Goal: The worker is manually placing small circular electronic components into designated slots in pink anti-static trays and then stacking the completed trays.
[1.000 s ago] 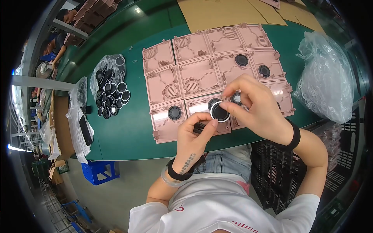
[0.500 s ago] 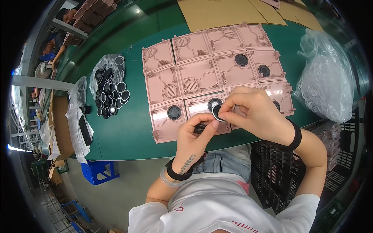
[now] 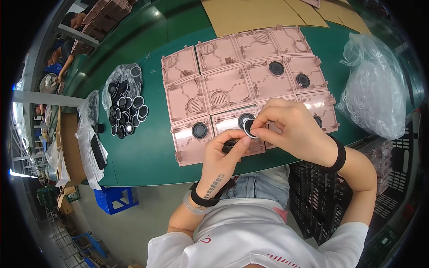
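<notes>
Between the fingertips of both hands is a round black speaker-like disc (image 3: 248, 128) with a white rim. My right hand (image 3: 295, 131) pinches its right edge with thumb and forefinger. My left hand (image 3: 219, 161) is curled, its thumb and forefinger at the disc's lower left edge. Within the left palm more black discs (image 3: 229, 146) are partly hidden by fingers. Beneath the hands, pink plastic panels (image 3: 185, 145) lie in rows, with round slotted grilles. Black discs sit on several panels, one (image 3: 199, 130) left of my hands and another (image 3: 245, 119) just beyond the held disc.
A heap of white-rimmed black discs (image 3: 127, 116) spills from a clear bag on the green table (image 3: 147, 156). At the right stands a clear bag of white rings (image 3: 375, 89). Brown cardboard (image 3: 263, 18) lies at the back. Another person works far left.
The held disc has tilted slightly and shifted a little left between my fingers. Both hands keep nearly the same place; the whole view has shifted slightly.
</notes>
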`<act>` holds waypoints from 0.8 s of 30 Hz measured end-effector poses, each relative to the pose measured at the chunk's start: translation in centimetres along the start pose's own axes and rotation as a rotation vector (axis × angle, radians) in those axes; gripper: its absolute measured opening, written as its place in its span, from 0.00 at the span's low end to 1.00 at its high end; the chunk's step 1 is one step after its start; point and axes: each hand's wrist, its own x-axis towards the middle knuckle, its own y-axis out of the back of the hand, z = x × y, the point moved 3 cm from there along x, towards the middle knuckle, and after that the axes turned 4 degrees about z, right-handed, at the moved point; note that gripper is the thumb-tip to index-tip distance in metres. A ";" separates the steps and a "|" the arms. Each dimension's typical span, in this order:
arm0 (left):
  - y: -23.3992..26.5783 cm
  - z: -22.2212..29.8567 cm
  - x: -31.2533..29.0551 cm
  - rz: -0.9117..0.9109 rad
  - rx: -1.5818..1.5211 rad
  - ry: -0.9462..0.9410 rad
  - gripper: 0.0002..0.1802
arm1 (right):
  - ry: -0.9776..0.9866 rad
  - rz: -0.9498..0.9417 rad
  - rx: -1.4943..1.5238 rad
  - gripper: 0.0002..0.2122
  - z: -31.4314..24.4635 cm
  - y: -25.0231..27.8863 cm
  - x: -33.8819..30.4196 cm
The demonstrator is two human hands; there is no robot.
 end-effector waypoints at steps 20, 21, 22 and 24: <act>-0.1 -0.3 0.7 -0.010 -0.116 0.080 0.05 | 0.004 0.002 -0.028 0.06 -0.2 -0.3 -0.2; -0.1 -0.2 0.6 -0.010 -0.116 0.081 0.05 | 0.012 0.008 -0.025 0.06 -0.2 -0.3 -0.2; -0.2 0.2 0.5 -0.006 -0.085 0.048 0.05 | 0.011 0.007 -0.024 0.06 -0.2 -0.3 -0.2; -0.3 0.6 0.2 0.003 -0.022 -0.019 0.05 | 0.020 0.015 -0.017 0.06 -0.4 -0.2 -0.2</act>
